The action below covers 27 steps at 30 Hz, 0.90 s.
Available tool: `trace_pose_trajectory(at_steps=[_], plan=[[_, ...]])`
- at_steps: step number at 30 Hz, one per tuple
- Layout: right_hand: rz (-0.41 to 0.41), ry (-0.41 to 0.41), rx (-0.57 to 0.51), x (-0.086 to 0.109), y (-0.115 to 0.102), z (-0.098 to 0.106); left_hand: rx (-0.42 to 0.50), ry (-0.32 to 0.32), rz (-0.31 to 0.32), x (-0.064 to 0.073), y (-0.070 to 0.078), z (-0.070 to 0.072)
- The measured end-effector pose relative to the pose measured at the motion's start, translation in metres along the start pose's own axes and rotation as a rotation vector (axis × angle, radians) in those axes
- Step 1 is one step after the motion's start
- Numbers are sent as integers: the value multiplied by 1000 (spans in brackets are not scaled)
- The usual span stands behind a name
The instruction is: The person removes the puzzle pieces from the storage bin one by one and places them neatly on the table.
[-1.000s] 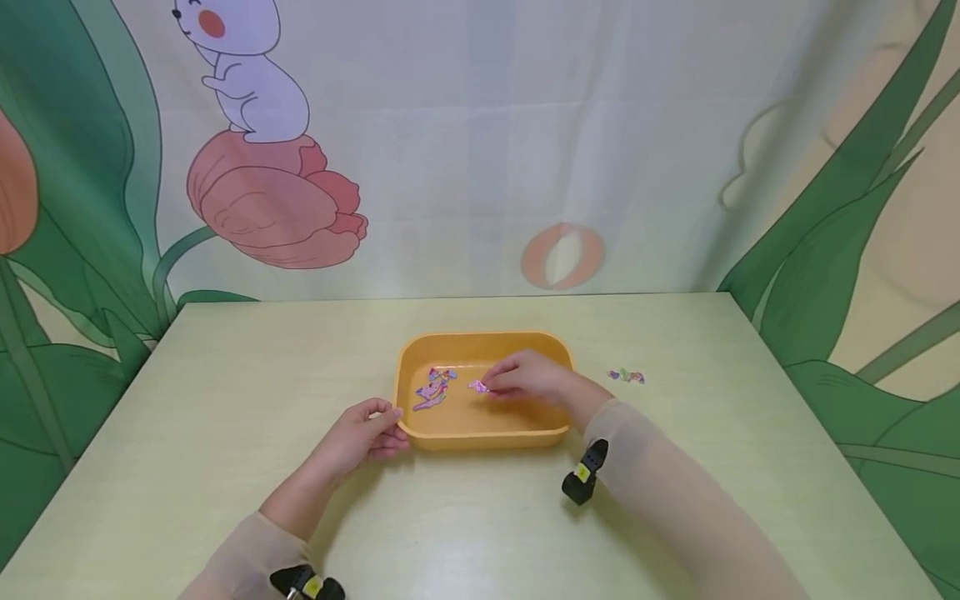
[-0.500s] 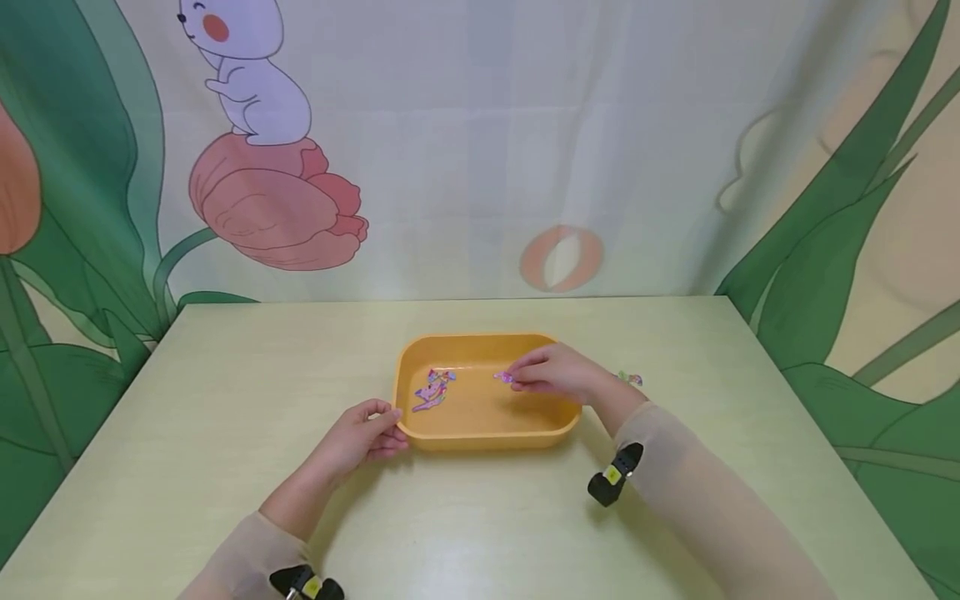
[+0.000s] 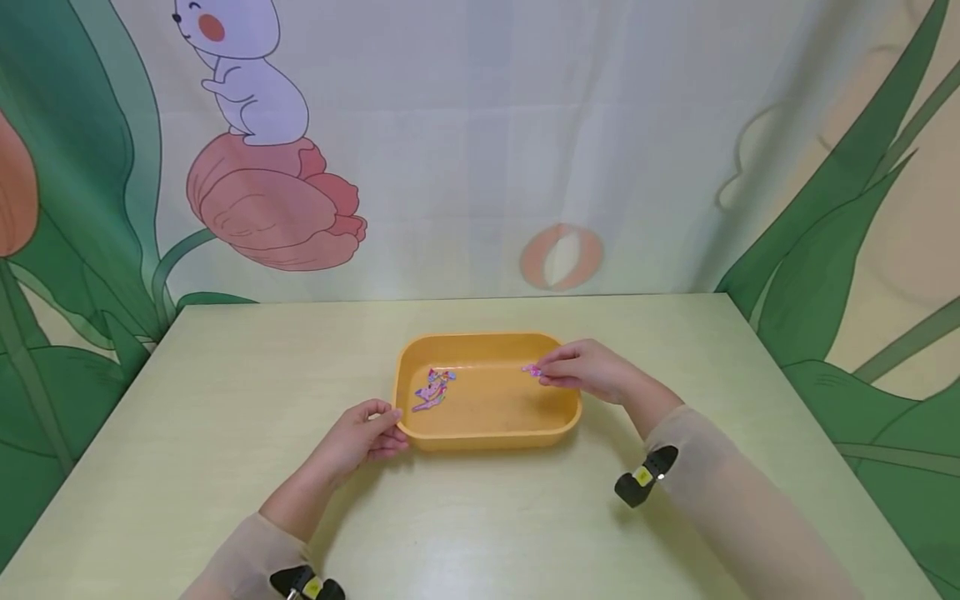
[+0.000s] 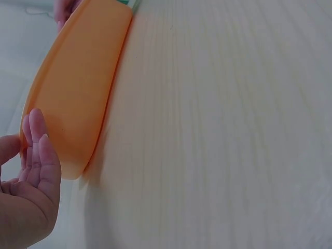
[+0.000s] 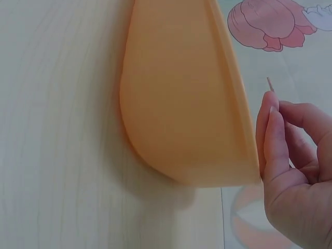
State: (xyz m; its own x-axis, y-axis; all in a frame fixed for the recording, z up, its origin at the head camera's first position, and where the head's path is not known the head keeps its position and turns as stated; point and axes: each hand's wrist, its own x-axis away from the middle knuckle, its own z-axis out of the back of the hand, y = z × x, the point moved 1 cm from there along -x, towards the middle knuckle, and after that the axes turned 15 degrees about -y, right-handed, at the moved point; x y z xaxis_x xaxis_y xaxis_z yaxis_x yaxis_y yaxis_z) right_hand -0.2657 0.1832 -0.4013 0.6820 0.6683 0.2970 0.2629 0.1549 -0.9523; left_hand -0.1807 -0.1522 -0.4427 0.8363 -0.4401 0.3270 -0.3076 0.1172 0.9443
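A yellow-orange plastic tray stands on the table. My left hand grips its near left corner, thumb on the rim and fingers along the outer wall; the left wrist view shows this hand beside the tray wall. Over the tray's right side, my right hand pinches a small flat pink-purple piece between thumb and fingertips. In the right wrist view only the thin edge of that piece sticks out past the fingers. Several similar colourful pieces lie at the tray's left end.
The pale wooden table extends around the tray. Behind it hangs a printed cloth with a cartoon animal, flowers and leaves. A small black wrist camera sits on the right sleeve, another on the left.
My right hand has moved right across the tray, carrying the pink-purple piece. The colourful piece on the table at right is now hidden behind the right hand and wrist. The left hand stays put.
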Motion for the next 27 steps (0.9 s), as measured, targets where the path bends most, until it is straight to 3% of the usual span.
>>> trace_pose_trajectory(at_steps=[19,27], plan=[[-19,42,14,22,5,20,16,-3,-8,0,-2,1],[-57,83,67,31,8,29,11,-4,-12,1,-2,1]])
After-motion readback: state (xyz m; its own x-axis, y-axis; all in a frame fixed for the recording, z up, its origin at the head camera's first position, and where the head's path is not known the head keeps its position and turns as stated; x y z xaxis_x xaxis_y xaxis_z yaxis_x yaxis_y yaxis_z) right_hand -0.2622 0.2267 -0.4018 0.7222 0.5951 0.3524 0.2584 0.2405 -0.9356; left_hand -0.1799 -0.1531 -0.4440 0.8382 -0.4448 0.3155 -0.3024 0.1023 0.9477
